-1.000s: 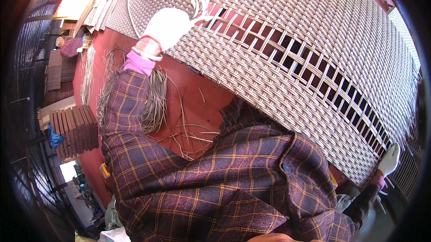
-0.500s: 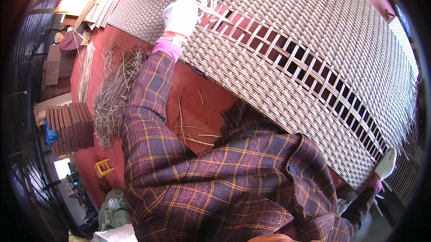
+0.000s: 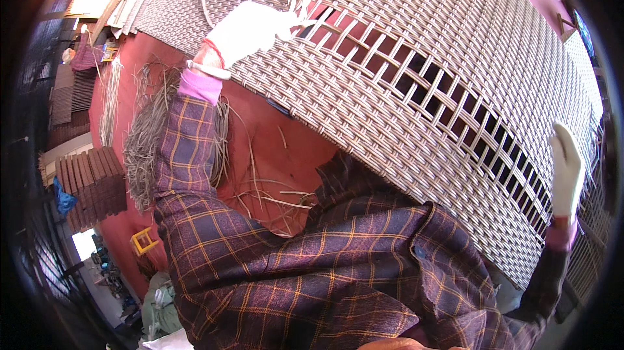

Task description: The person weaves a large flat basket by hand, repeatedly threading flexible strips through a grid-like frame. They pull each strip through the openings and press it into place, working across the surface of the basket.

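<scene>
White-gloved left hand (image 3: pixel 253 31) pinching a strand (image 3: pixel 308 23) at the open gap (image 3: pixel 455 104) of the woven sheet (image 3: pixel 390 129), right hand (image 3: pixel 567 168) straight-fingered, empty near its right edge: draw evenly, untwisted.

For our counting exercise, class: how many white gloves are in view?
2. One white glove is on the left hand, at the upper left of the woven panel; the other on the right hand, by the panel's right side. More could be hidden.

One woven panel (image 3: pixel 390 122), two gloves (image 3: pixel 250 33) (image 3: pixel 568 171)
</scene>
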Motion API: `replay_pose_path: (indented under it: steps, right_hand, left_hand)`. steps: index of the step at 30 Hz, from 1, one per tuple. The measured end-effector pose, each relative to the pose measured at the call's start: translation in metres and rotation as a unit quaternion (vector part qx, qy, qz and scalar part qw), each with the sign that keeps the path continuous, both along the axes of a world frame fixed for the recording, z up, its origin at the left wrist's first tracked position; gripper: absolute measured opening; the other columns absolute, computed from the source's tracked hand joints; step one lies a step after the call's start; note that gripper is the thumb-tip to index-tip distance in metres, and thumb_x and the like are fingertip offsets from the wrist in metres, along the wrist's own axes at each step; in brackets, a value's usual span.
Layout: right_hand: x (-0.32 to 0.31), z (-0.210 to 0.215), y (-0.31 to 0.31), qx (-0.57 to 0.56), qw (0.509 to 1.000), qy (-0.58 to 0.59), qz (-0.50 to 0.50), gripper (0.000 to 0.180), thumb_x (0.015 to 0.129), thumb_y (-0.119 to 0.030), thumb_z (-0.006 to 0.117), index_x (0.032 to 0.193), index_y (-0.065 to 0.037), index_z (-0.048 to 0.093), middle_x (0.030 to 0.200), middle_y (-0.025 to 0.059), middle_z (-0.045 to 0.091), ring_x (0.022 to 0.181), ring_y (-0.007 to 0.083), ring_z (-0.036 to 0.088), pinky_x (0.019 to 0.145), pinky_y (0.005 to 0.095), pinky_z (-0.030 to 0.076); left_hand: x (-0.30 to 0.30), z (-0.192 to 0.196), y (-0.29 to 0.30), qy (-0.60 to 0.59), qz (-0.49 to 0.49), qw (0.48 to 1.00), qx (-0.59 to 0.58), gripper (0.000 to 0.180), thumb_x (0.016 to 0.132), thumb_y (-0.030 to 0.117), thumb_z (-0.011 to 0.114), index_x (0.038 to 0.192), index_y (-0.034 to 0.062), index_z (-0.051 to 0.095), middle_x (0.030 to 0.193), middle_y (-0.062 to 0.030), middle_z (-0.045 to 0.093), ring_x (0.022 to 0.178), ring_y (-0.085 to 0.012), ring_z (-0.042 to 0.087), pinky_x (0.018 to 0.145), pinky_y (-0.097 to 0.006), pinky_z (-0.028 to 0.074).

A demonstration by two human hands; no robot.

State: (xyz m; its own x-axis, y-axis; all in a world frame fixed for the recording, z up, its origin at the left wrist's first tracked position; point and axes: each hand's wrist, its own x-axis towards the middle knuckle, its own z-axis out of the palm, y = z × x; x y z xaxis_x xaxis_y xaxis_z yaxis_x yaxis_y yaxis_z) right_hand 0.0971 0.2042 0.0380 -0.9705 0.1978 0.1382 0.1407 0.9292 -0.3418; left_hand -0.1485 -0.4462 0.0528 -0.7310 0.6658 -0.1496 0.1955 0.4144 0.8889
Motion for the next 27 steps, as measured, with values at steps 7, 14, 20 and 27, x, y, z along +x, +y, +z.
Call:
replay_pose_path:
  steps: [7,14,20,27]
  right_hand:
    - [-0.138,0.009,-0.253,-0.239,0.926,-0.055,0.288,0.030,0.107,-0.019,0.061,0.127,-0.002,0.077,0.107,0.0159,0.081,0.094,0.0240,0.078,0.088,0.0355,0.060]
    - [-0.212,-0.035,-0.320,-0.135,0.905,-0.051,0.400,0.031,0.100,-0.030,0.064,0.110,-0.006,0.081,0.096,0.0201,0.078,0.088,0.0381,0.074,0.086,0.0483,0.058]
    - [-0.212,-0.017,-0.320,-0.195,0.898,-0.185,0.348,0.030,0.098,-0.030,0.072,0.110,-0.004,0.081,0.094,0.0108,0.080,0.083,0.0232,0.075,0.080,0.0380,0.058]
    - [-0.184,-0.031,-0.324,-0.106,0.921,-0.042,0.373,0.024,0.103,-0.024,0.067,0.120,-0.012,0.080,0.100,0.0157,0.079,0.090,0.0348,0.077,0.083,0.0438,0.061]
  left_hand:
    - [-0.033,-0.004,-0.001,0.418,-0.297,0.856,-0.072,0.027,0.101,0.022,0.069,0.121,0.0092,0.082,0.112,-0.0090,0.081,0.081,-0.0201,0.071,0.072,-0.035,0.056]
    - [0.023,-0.022,0.010,0.589,-0.088,0.748,-0.293,0.015,0.097,0.022,0.070,0.102,0.0122,0.079,0.088,-0.0063,0.076,0.082,-0.0290,0.074,0.069,-0.043,0.058]
    - [0.049,-0.018,0.014,0.596,0.021,0.772,-0.220,0.012,0.097,0.020,0.072,0.102,0.0134,0.080,0.083,-0.0059,0.075,0.074,-0.0278,0.073,0.066,-0.042,0.056]
    - [0.051,-0.020,-0.003,0.549,-0.005,0.813,-0.192,0.023,0.097,0.016,0.073,0.118,0.0128,0.082,0.100,-0.0054,0.079,0.085,-0.0252,0.074,0.073,-0.041,0.056]
